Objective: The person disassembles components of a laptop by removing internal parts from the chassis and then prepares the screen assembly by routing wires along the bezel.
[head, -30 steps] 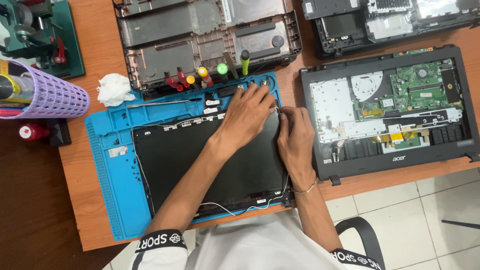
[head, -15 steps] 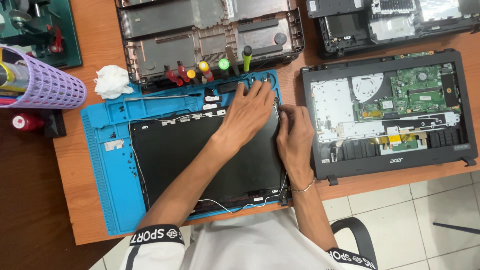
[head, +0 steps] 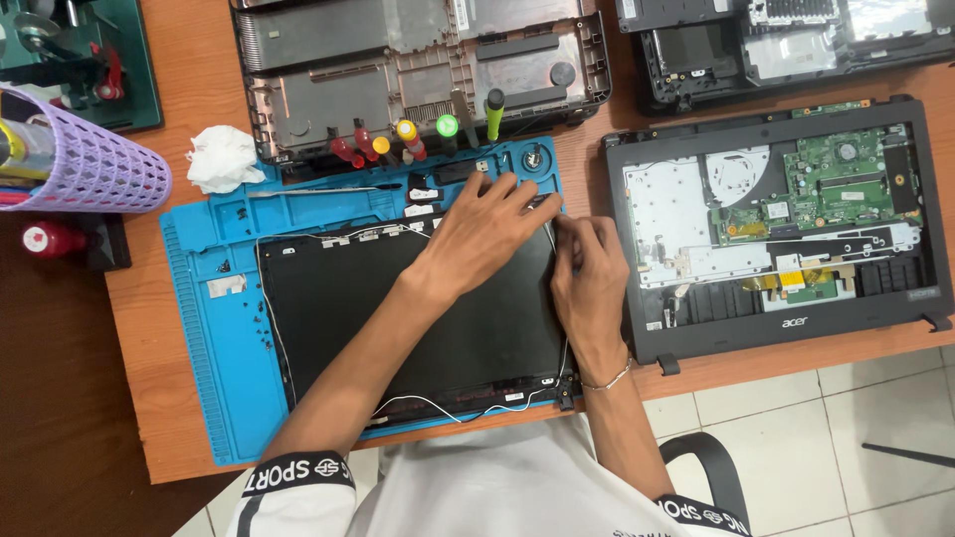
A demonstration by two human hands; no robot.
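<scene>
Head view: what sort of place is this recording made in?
Most likely a laptop repair bench. An opened laptop shows its green circuit board, screwdrivers lie along a blue work mat, and both the left hand and the right hand rest on a black screen panel.

Matt black laptop lid (head: 398, 318), blue rubbery ribbed mat (head: 214, 338), grained wooden desk (head: 164, 418), crumpled white tissue (head: 224, 157) at upper left, lilac plastic mesh basket (head: 85, 164), glossy floor tiles (head: 846, 438).
</scene>
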